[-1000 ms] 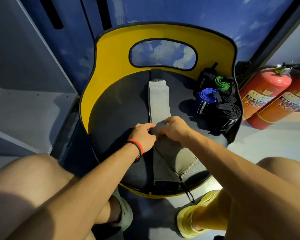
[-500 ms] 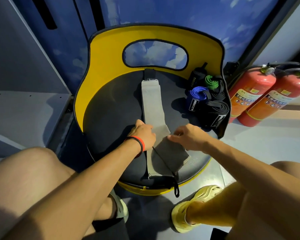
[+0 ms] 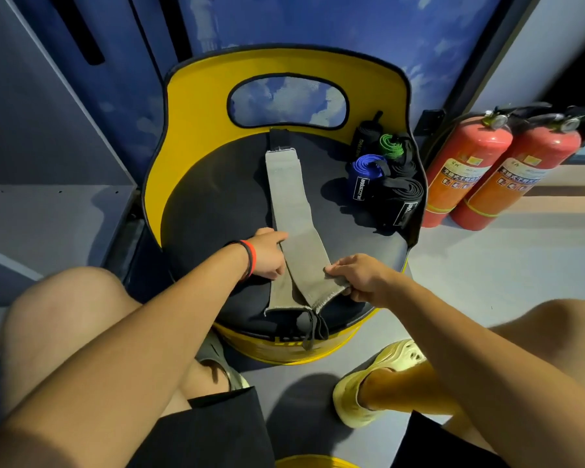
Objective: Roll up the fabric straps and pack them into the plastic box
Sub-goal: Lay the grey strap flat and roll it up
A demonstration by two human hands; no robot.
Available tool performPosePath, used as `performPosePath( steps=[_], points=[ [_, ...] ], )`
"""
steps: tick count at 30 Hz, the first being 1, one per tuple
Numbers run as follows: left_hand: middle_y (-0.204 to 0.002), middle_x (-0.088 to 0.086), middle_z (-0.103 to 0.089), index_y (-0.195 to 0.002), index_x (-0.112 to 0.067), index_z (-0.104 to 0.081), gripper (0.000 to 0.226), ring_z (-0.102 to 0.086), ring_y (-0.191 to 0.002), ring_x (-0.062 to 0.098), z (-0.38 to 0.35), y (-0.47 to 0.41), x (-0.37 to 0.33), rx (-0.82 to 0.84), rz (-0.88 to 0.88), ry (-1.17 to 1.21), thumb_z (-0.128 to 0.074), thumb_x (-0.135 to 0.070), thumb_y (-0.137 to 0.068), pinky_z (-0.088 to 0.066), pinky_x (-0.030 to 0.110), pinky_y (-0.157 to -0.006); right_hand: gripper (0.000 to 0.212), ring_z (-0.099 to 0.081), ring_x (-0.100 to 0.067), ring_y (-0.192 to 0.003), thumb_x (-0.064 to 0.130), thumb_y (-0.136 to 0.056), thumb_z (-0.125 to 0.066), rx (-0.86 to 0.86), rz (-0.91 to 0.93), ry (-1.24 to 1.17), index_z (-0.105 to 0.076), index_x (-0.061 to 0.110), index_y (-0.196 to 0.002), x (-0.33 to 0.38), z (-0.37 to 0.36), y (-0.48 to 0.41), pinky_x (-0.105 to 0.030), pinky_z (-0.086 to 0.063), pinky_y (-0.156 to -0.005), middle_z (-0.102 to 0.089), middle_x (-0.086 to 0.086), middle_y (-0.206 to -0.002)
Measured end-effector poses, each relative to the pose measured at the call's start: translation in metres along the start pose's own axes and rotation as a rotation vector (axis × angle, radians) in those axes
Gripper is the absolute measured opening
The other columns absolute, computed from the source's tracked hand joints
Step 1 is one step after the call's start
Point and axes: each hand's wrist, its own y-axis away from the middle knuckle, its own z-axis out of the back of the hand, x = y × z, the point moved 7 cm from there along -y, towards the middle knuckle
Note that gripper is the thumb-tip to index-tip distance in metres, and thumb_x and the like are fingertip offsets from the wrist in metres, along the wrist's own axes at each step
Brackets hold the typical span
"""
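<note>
On the seat (image 3: 217, 204), the right hand (image 3: 362, 276) has drawn the grey strap (image 3: 291, 204) nearer.

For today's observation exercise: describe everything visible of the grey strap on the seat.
The grey strap is a long woven-looking band lying flat along the black seat. Its far end carries a black tab; its near end is folded over, with a black loop hanging past the seat edge. The left hand touches its left edge; the right hand pinches the near end.
</note>
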Motion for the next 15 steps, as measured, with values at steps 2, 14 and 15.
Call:
performPosePath(
  steps=[2,14,15],
  points=[
    [-0.166,-0.006,-0.002,-0.158,-0.023,-0.026,0.093,-0.033,-0.144,0.031,-0.004,0.006,0.003,0.039,-0.014,-0.047,-0.071,0.004,-0.082,-0.048,0.041,-0.106,0.016,-0.042,-0.011,-0.047,0.020,-0.101,-0.062,-0.003,-0.030,-0.064,-0.065,0.010,-0.089,-0.006,0.002,0.000,-0.018,-0.027,-0.039,-0.043,-0.001,-0.063],
    [-0.162,-0.009,-0.005,-0.157,-0.036,-0.019,0.109,-0.014,-0.144,0.031,-0.039,0.048,0.022,-0.132,-0.048,-0.434,-0.087,-0.032,-0.072,-0.033,0.050,-0.116,0.016,-0.040,-0.011,-0.047,0.020,-0.101,-0.063,-0.041,0.023,-0.090,-0.067,0.009,-0.091,-0.008,0.001,0.004,-0.020,-0.025,-0.038,-0.043,-0.001,-0.064],
    [-0.161,-0.008,-0.009,-0.156,-0.034,-0.026,0.101,-0.020,-0.143,0.031,-0.037,0.046,0.025,-0.141,-0.045,-0.325,-0.086,-0.024,-0.075,-0.036,0.047,-0.115,0.019,-0.041,-0.011,-0.048,0.022,-0.101,-0.062,-0.070,0.058,-0.067,-0.067,0.009,-0.087,-0.007,-0.002,0.006,-0.020,-0.027,-0.039,-0.045,-0.001,-0.062]
  ],
)
